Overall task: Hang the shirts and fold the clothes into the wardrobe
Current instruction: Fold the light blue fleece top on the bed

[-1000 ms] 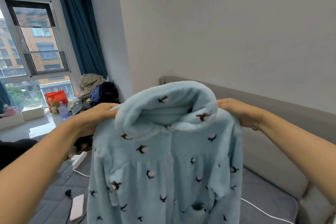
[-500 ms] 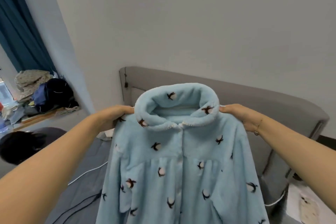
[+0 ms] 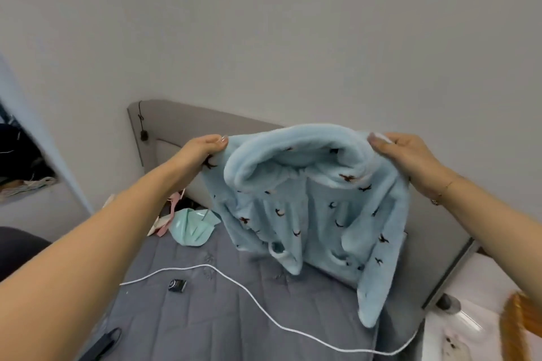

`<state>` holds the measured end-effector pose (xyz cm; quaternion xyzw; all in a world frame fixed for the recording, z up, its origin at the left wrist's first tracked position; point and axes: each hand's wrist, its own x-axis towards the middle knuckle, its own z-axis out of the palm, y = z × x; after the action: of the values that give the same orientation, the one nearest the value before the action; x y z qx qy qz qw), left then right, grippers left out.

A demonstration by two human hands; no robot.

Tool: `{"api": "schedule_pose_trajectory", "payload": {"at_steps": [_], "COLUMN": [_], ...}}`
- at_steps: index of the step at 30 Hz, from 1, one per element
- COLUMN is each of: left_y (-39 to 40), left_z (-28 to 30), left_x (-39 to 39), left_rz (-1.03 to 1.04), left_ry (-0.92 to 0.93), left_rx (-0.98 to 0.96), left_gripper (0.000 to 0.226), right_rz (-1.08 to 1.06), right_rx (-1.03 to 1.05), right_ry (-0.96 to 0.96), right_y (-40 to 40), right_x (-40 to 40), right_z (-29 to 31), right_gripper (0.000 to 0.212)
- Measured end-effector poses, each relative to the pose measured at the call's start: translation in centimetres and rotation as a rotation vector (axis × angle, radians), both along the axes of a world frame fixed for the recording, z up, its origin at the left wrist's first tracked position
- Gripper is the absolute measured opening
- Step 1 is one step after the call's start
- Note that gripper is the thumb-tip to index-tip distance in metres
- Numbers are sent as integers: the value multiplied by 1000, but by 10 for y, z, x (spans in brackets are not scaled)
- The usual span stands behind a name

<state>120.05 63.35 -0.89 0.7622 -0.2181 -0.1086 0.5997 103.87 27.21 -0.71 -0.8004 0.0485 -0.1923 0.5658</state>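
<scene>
Both hands, left hand (image 3: 205,146) and right hand (image 3: 407,155), are clamped on the fleece pyjama top (image 3: 308,214) held above the bed (image 3: 234,316), where its dangling sleeve could be snagged on the white cable (image 3: 249,293).

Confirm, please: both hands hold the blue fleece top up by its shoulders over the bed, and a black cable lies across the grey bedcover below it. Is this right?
Not quite: the cable is white, not black, as the head view shows. The rest holds: the left hand and right hand hold the blue fleece top by its shoulders over the bed, above the grey bedcover.
</scene>
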Motion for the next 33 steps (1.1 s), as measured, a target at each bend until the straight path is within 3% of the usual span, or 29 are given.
{"api": "schedule_pose_trajectory", "payload": {"at_steps": [5,11,13,15,18,21,24,28,33], "left_y": [52,155,197,237,301,359,401,430,459], "left_z": [-66,-196,-250,-307,-405,-505,-588,-653,-668], "left_x": [-61,-158,-193,-229,-276,-317,-352,-374,-382], "left_rz": [-2,23,18,14,-26,-48,-35,-19,-73], "left_ry": [38,20,-92,-192,-231,-229,-234,-289,-423], "left_rx": [68,315,426,536,640,692,744,783,829], "left_gripper": [23,17,18,27,68,68,70,63,52], "right_rz": [179,280,361,457,604,711,858,925,953], "right_rx": [-194,-419,-520,-606,-640,-625,-619,-740,-802], "right_ry": [146,257,350,416,498,629,728,763,723], "right_y": [48,155,193,231,292,345,392,432,461], "right_x": [-53,-152,-185,-215,-248,-277,-306,-336,-358], "right_z": [-76,-208,-265,-326,-421,-517,-598,-659,-674], "right_gripper": [39,17,11,8,7,28,33,37,39]}}
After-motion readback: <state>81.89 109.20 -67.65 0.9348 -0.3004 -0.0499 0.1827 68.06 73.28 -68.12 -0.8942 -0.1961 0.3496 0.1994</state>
